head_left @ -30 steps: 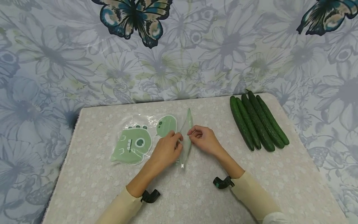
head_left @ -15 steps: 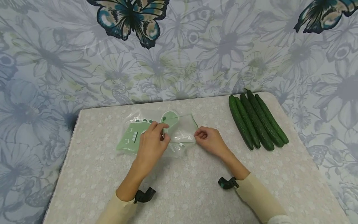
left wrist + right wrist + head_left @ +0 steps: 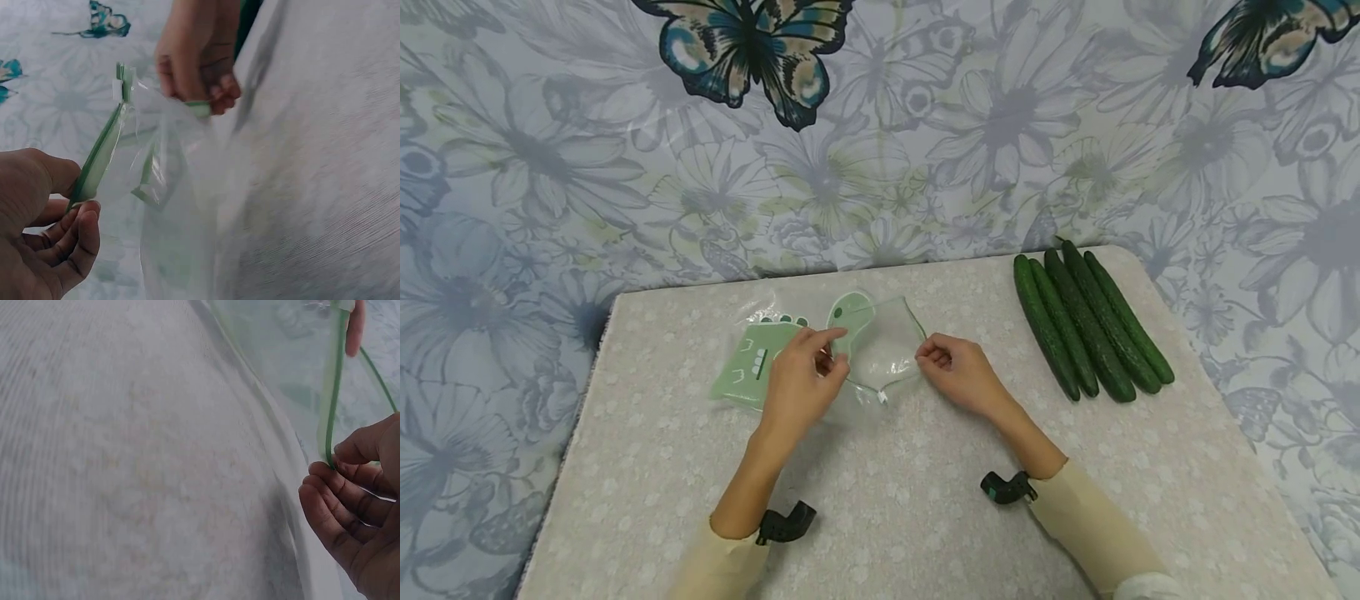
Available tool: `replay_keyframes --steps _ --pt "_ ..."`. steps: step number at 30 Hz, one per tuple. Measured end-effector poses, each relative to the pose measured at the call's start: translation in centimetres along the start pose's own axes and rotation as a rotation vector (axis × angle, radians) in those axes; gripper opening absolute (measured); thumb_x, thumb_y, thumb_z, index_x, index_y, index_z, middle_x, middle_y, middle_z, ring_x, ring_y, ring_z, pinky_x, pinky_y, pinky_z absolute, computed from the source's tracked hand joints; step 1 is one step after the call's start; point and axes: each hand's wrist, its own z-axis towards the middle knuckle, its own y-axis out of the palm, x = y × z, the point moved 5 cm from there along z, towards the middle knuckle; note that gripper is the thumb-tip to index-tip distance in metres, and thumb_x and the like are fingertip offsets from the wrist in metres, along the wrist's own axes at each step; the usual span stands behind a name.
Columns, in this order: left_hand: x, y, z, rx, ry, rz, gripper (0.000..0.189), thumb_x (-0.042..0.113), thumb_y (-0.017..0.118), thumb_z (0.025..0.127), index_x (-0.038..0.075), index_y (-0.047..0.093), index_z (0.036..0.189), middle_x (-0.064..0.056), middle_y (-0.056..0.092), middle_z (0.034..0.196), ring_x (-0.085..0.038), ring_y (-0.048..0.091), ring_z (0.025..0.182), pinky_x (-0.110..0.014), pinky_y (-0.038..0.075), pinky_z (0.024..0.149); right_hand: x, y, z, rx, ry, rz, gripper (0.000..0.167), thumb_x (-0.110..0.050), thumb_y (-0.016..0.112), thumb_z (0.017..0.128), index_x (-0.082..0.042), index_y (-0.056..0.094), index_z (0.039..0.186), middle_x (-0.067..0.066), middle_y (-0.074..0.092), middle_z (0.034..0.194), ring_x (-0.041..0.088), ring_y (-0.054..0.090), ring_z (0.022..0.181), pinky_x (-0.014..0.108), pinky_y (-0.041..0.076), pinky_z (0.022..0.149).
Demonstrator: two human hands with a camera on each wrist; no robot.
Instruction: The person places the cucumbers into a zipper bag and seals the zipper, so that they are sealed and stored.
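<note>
A clear plastic zip bag (image 3: 747, 367) with a green dinosaur print lies tilted up from the table, its mouth spread apart toward me. My left hand (image 3: 803, 375) pinches the green zip edge on the left side of the mouth. Opposite it, my right hand (image 3: 961, 372) pinches the right side of that edge between thumb and fingers. A small white slider (image 3: 882, 397) sits on the near stretch of the zip, between both hands. The left wrist view shows the green zip strip (image 3: 95, 159) held at the left fingertips. Part of the print is hidden behind my left hand.
Several dark green cucumbers (image 3: 1090, 325) lie side by side at the back right of the table. A pale flowered cloth (image 3: 880, 517) covers the tabletop. Behind its far edge hangs a floral curtain (image 3: 1000, 150) with butterflies.
Both hands have drawn the bag's edges apart, the left hand moving left and the right slightly right. The narrow fold of the mouth has become a wide gap, and the bag has turned upward.
</note>
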Motion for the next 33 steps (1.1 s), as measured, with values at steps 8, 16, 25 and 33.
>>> replay_keyframes --steps 8,16,25,33 --pt "-0.2 2.6 -0.1 -0.069 0.040 -0.026 0.037 0.012 0.077 0.098 0.008 0.075 0.134 -0.006 0.067 0.097 -0.014 0.072 0.078 -0.029 0.063 0.071 -0.9 0.0 -0.6 -0.060 -0.089 -0.080 0.030 -0.027 0.068 0.107 -0.017 0.072 0.136 0.004 0.075 0.127 0.017 0.075 0.102 0.037 0.066 0.092" --pt "-0.2 2.9 0.1 -0.126 0.031 -0.022 0.037 0.017 0.070 0.105 0.011 0.071 0.142 -0.007 0.068 0.106 -0.014 0.071 0.084 -0.027 0.058 0.071 0.1 -3.7 -3.7 0.034 -0.020 -0.158 0.047 -0.031 0.068 0.107 -0.020 0.059 0.152 0.009 0.070 0.136 0.018 0.073 0.104 0.043 0.065 0.089" --pt "-0.6 2.8 0.3 -0.171 0.039 -0.042 0.037 0.013 0.065 0.108 0.010 0.069 0.144 -0.007 0.069 0.111 -0.014 0.067 0.084 -0.025 0.054 0.068 2.8 -9.5 -7.8 0.169 0.114 -0.317 0.049 -0.031 0.072 0.104 -0.010 0.061 0.147 0.013 0.071 0.129 0.026 0.074 0.101 0.049 0.064 0.087" --pt "-1.2 3.1 0.5 -0.198 0.018 -0.075 0.038 0.015 0.067 0.108 0.016 0.067 0.145 -0.006 0.070 0.110 -0.015 0.072 0.083 -0.028 0.062 0.073 4.4 -13.8 -10.4 0.292 0.128 -0.576 0.043 -0.028 0.080 0.098 -0.004 0.068 0.131 0.014 0.070 0.111 0.032 0.069 0.093 0.051 0.057 0.073"
